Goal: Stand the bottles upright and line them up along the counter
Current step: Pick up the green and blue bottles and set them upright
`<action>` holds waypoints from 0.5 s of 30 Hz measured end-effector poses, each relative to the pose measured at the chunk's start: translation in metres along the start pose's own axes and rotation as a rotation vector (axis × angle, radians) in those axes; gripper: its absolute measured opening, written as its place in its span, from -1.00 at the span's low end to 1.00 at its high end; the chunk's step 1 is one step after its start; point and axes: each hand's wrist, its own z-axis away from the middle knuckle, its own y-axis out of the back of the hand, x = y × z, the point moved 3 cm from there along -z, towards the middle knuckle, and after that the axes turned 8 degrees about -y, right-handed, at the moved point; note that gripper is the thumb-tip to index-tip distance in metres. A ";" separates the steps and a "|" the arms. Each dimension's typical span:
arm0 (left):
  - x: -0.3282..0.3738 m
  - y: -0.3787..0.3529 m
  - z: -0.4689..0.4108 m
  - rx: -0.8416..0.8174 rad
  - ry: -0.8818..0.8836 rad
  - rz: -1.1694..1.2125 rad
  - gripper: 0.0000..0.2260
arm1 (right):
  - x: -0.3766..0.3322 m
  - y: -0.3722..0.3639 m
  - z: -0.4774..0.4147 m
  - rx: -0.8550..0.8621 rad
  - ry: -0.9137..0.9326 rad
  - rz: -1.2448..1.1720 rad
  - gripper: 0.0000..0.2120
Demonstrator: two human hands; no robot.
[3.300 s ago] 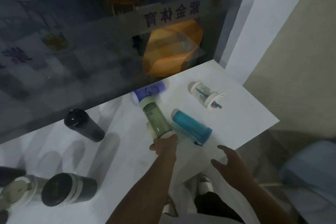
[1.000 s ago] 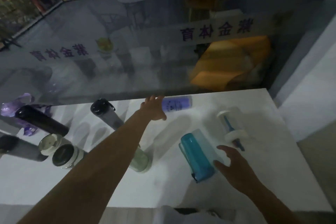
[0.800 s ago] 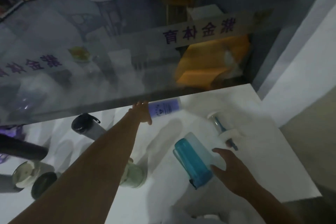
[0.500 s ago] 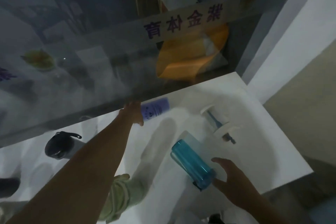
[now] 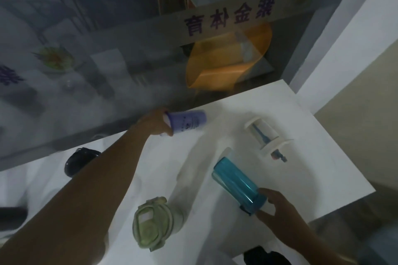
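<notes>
Both hands were seen from the head camera, reaching out over the white counter. At the far edge, against the glass pane, the left hand was closed around one end of the purple bottle; the bottle was lying on its side and pointed away from the hand toward the right. Nearer to the person, the right hand was half open, and its fingers were laid on the lower end of the teal bottle, which was also lying down. A firm grip could not be told. Between the two forearms, the green bottle was standing upright, its lid seen from above. Beyond the right hand, a clear bottle with a white lid was lying on its side. Under the left forearm, a black bottle was partly hidden.
</notes>
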 end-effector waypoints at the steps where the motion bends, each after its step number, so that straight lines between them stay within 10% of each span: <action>1: 0.005 0.009 0.004 0.043 -0.047 0.038 -0.31 | -0.003 -0.001 -0.001 0.007 0.013 -0.007 -0.49; 15: 0.024 0.020 0.048 0.106 -0.119 -0.073 -0.31 | -0.025 0.016 -0.012 0.116 -0.012 0.002 -0.59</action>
